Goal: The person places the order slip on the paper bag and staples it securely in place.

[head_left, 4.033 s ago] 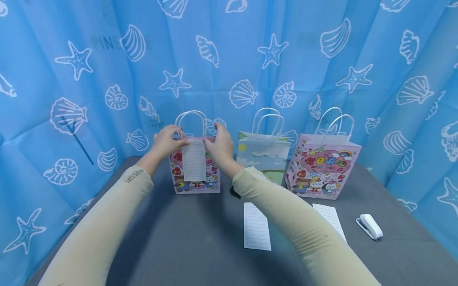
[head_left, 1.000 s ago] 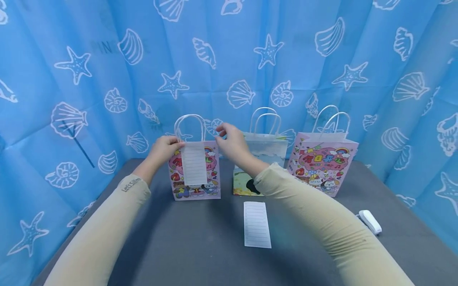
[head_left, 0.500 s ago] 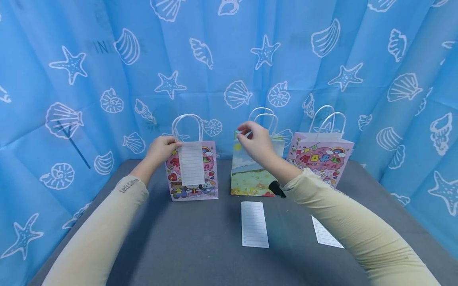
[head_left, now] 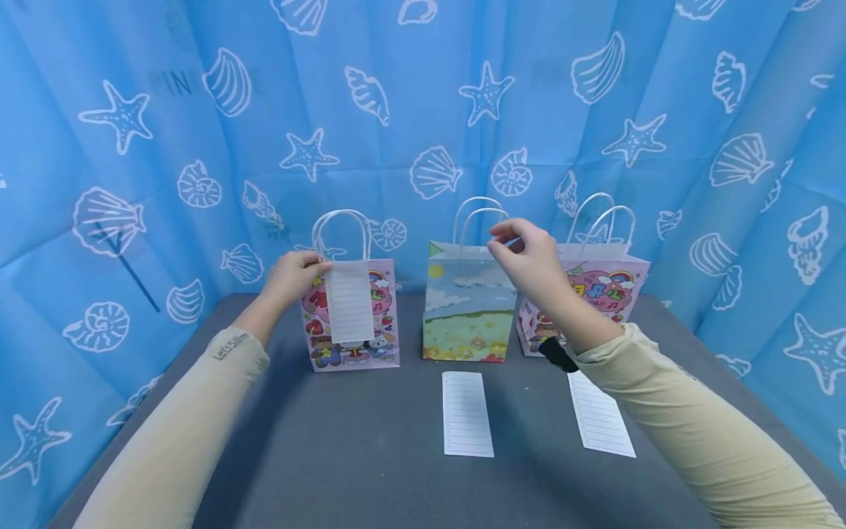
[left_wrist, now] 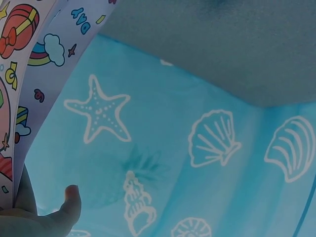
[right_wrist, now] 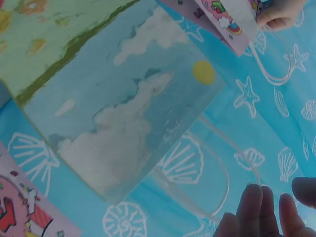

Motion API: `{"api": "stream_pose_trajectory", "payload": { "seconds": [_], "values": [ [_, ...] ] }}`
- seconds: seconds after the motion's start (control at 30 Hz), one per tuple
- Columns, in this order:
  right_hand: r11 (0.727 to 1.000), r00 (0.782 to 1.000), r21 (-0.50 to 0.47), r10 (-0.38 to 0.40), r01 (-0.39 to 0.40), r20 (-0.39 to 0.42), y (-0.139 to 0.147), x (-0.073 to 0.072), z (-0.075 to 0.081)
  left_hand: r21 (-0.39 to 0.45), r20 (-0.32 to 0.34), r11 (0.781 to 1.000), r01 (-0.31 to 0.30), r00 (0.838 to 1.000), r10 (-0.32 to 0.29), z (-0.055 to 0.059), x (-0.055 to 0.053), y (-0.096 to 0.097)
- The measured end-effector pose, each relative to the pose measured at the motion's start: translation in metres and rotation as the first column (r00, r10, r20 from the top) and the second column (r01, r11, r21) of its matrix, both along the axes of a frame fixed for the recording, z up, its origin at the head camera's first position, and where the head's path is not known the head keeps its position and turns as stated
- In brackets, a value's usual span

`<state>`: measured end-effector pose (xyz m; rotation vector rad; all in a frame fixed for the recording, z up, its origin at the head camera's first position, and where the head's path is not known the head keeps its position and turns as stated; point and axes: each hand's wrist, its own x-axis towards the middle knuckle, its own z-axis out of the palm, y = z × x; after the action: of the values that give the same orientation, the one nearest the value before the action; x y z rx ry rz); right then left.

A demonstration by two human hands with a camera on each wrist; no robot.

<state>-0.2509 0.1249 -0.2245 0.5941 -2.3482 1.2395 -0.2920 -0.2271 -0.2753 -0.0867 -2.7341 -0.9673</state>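
Note:
My left hand (head_left: 294, 279) pinches a white lined paper slip (head_left: 350, 305) at the top front edge of a pink cartoon paper bag (head_left: 387, 327). The slip hangs down over the bag's printed front. In the left wrist view, part of the left hand (left_wrist: 54, 218) shows beside the bag (left_wrist: 37, 64), but the slip is out of sight. With nothing between its loosely bent fingers, my right hand (head_left: 534, 257) hovers in the air by the upper right corner of a landscape-print bag (head_left: 465, 305). Fingers of the right hand (right_wrist: 266, 213) appear near that bag's white handles in the right wrist view.
A second pink cartoon bag (head_left: 615, 294) stands at the right, partly behind my right arm. Two lined slips, a nearer-middle slip (head_left: 466, 415) and a right slip (head_left: 600, 417), lie on the grey tabletop (head_left: 370, 441). A blue seashell curtain (head_left: 383, 110) hangs behind.
Earlier both hands held the slip's top at the left bag. My right hand has let go and moved right, past the landscape bag. The left hand stays on the slip. The right arm now hides the white stapler.

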Motion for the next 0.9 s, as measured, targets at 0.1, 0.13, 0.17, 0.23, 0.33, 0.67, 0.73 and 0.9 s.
{"api": "stream_pose_trajectory", "payload": {
  "seconds": [0.1,0.13,0.17,0.23,0.33,0.67,0.73,0.9],
  "values": [
    [1.000,1.000,0.001,-0.014,0.014,0.004,0.007,0.002,0.000,-0.004,-0.004,1.000,-0.002,1.000,0.002,0.000,0.001,-0.001],
    [1.000,1.000,0.001,-0.017,0.017,0.005,0.010,0.002,0.000,-0.005,-0.005,1.000,-0.003,1.000,0.003,0.000,0.001,-0.001],
    [1.000,1.000,0.002,-0.022,0.022,0.007,0.012,0.003,0.000,-0.004,-0.006,1.000,-0.004,1.000,0.004,0.000,0.001,0.000],
    [1.000,1.000,0.004,-0.025,0.025,0.014,0.016,0.003,-0.001,-0.003,-0.007,1.000,-0.008,1.000,0.008,0.000,0.002,0.000],
    [0.999,0.999,0.003,-0.038,0.038,0.020,0.021,0.003,-0.003,-0.002,-0.006,1.000,-0.012,1.000,0.012,-0.001,0.003,0.001],
    [0.997,0.997,-0.015,-0.076,0.077,0.031,0.037,0.003,-0.011,0.000,-0.011,1.000,-0.007,1.000,0.007,-0.001,0.005,0.001],
    [0.996,0.995,-0.016,-0.091,0.092,0.035,0.041,0.004,-0.011,-0.003,-0.013,1.000,-0.002,1.000,0.002,-0.001,0.004,0.000],
    [0.990,0.989,-0.011,-0.136,0.137,0.052,0.051,0.004,-0.016,-0.004,-0.011,1.000,0.003,1.000,-0.003,-0.001,0.003,-0.001]
  ]
}}
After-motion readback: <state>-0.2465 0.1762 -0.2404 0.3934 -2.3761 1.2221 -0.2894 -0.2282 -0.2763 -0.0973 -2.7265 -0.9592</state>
